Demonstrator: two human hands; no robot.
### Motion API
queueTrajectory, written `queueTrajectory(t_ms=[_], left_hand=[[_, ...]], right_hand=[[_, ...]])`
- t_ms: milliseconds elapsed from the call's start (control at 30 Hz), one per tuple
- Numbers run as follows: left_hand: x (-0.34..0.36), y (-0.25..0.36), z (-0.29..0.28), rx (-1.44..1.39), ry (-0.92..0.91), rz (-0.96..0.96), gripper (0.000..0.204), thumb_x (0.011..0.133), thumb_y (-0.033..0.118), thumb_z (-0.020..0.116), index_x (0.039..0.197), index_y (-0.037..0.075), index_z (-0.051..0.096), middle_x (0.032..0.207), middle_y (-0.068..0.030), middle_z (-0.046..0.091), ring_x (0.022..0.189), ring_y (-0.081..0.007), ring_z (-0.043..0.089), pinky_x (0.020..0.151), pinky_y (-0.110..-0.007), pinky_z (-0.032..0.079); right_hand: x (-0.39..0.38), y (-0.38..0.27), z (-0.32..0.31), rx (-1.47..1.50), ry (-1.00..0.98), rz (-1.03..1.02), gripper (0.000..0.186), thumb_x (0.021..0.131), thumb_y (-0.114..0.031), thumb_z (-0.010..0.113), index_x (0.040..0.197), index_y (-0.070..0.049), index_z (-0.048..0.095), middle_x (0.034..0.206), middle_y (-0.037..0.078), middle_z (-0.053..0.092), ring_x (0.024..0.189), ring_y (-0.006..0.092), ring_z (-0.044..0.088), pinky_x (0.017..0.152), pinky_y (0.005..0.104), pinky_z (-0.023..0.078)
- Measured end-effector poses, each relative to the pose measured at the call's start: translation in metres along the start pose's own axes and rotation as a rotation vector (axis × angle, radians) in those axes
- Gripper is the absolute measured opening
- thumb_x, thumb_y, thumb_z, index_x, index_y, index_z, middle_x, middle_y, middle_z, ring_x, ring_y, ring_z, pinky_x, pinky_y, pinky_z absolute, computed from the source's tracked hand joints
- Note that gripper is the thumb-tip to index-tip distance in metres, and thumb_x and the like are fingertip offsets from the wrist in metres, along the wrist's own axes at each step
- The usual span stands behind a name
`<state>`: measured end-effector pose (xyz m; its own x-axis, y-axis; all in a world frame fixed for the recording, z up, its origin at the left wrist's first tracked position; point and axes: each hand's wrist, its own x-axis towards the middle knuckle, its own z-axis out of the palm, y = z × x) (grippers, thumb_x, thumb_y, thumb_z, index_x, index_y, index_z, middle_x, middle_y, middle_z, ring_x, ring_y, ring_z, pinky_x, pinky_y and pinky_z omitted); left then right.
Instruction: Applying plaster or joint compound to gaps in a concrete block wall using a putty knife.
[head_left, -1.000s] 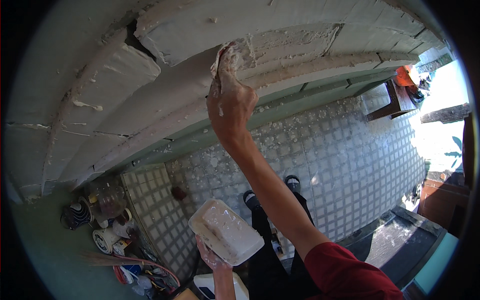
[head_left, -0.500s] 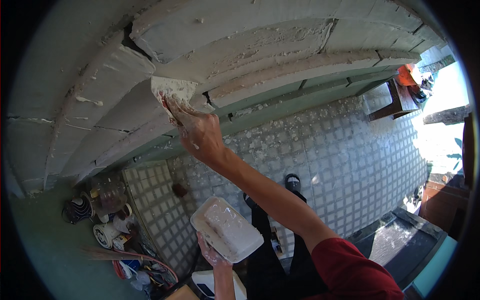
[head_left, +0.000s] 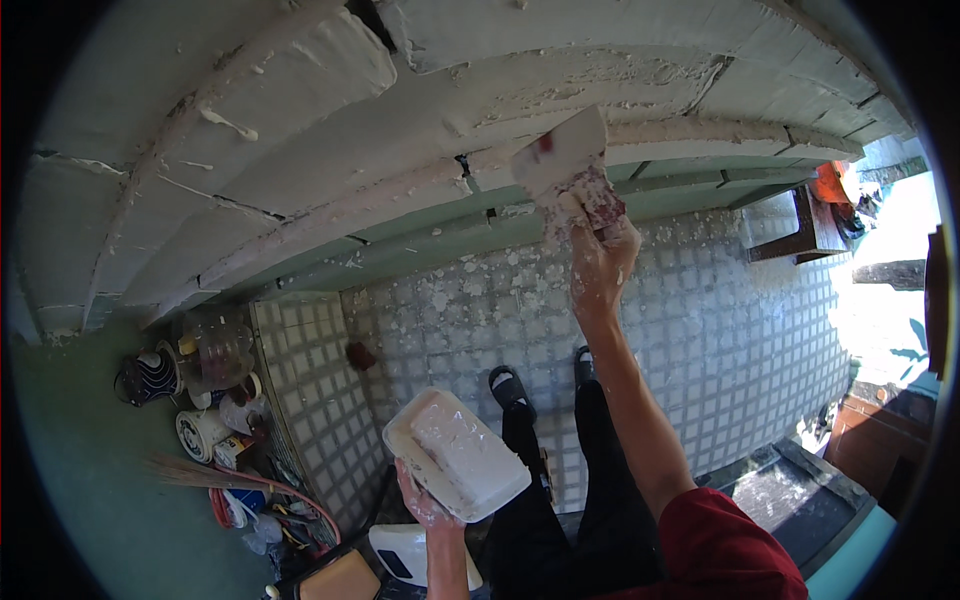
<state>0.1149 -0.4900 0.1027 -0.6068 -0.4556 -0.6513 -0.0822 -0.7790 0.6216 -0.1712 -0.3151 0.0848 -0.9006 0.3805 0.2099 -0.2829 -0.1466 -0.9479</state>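
Clutter (head_left: 215, 400): buckets, a clear plastic bottle, cable coils and a broom are heaped at the left edge of the tiled floor (head_left: 720, 330), against the green wall.

Moulding (head_left: 330, 130): white plastered ledges are run in stepped bands across the top of the view, with cracks and rough wet patches seen along them.

Left hand (head_left: 425, 505): it is raised from the lower edge and clenched beneath a plaster tray (head_left: 455, 455), a white rectangular container which is grasped from below. The tray is held tilted, is loaded with white plaster, and is placed above the floor, left of the person's dark-trousered legs.

Sandalled feet (head_left: 545, 375): they are planted on the floor, just below the green band at the foot of the moulding.

Right hand (head_left: 600, 255): it is lifted high on an outstretched arm, with a red sleeve (head_left: 720, 550) seen at the lower edge. It is closed around the handle of a trowel (head_left: 560, 155). The broad, plaster-smeared blade is pressed against the lower band of the moulding, right of centre.

Wooden furniture (head_left: 800, 215): it is stood at the floor's far right edge, in bright sunlight.
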Motion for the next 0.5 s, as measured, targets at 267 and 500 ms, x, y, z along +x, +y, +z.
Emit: queueTrajectory(t_ms=[267,500], left_hand=[[-0.007,0.009,0.013,0.007,-0.037,0.002,0.055,0.095,0.048,0.047,0.137,0.013,0.046,0.132,-0.0071,0.052,0.118,-0.0279,0.053,0.099,-0.044,0.045],[-0.007,-0.018,0.020,0.007,-0.073,-0.071,0.054,0.094,0.047,0.049,0.137,0.013,0.047,0.132,-0.0061,0.053,0.117,-0.0278,0.054,0.099,-0.044,0.046]], right_hand=[[0.038,-0.009,-0.062,-0.125,0.192,-0.013,0.024,0.079,-0.001,0.051,0.098,0.008,0.063,0.084,0.000,0.062,0.074,0.0075,0.050,0.069,0.0231,0.042],[0.122,-0.018,-0.108,-0.367,0.211,-0.419,0.028,0.080,-0.008,0.053,0.101,0.009,0.061,0.077,0.006,0.064,0.072,0.0090,0.052,0.066,0.0286,0.046]])
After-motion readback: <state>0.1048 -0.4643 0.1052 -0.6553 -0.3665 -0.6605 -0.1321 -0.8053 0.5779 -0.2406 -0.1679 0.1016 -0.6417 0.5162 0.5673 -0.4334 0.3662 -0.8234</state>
